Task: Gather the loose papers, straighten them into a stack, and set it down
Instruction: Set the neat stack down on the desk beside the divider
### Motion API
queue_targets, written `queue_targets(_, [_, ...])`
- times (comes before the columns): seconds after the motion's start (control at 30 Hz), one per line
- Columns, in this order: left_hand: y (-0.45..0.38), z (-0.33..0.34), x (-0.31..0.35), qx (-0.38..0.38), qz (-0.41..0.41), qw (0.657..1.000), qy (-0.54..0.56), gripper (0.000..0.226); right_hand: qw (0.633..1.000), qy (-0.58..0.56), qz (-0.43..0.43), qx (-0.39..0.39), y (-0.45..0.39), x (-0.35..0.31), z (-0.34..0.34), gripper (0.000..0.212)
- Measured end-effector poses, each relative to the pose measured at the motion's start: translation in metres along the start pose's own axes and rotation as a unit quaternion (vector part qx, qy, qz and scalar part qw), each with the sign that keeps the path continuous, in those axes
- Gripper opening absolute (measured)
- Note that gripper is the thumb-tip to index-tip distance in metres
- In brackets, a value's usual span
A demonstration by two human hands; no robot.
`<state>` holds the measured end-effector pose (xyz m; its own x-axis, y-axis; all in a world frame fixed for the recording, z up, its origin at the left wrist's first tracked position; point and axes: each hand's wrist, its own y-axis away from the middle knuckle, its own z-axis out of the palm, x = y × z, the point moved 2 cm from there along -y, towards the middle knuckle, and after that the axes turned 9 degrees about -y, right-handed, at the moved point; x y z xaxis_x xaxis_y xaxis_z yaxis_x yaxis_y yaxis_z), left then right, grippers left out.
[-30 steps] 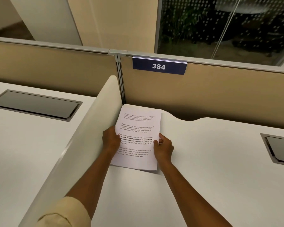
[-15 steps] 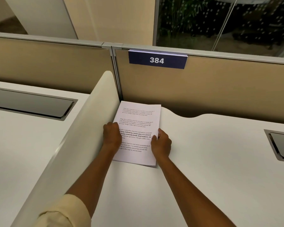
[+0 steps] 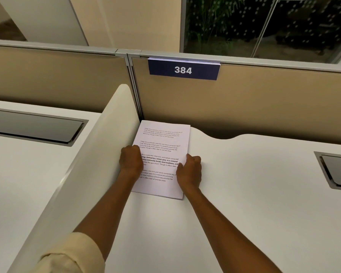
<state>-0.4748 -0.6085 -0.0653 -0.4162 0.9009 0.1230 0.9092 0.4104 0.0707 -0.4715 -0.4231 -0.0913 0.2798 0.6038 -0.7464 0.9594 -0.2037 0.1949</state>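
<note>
A squared stack of white printed papers [image 3: 162,142] lies flat on the white desk [image 3: 244,203], its far edge close to the tan back panel and its left edge along the cream side divider. My left hand [image 3: 130,161] is curled over the stack's left edge. My right hand [image 3: 190,170] is curled against its right edge, thumb on the top sheet. Both hands press the stack from the sides. The fingertips are hidden under the knuckles.
A cream side divider [image 3: 98,154] rises just left of the stack. The tan back panel [image 3: 264,107] carries a blue "384" sign [image 3: 183,69]. Dark recessed cable hatches sit in the left desk [image 3: 34,126] and at the right edge [image 3: 337,170].
The stack and both hands have slid slightly further away, toward the back panel and the divider corner. My grip on both edges looks the same.
</note>
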Motion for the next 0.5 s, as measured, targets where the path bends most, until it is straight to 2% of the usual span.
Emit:
queue_targets(0.2, [0.0,-0.001,0.002,-0.014,0.003,1.0,-0.012,0.02,0.999,0.052,-0.006,0.0,0.0,-0.002,0.003,0.037])
queue_targets(0.37, [0.001,-0.001,-0.001,0.005,0.001,1.0,0.008,0.02,1.0,0.026,-0.007,-0.015,0.0,0.0,0.0,0.061])
queue_targets(0.5, [0.003,-0.001,-0.002,0.011,-0.002,1.0,0.029,0.019,0.998,-0.021,-0.041,-0.041,0.004,0.006,-0.008,0.065])
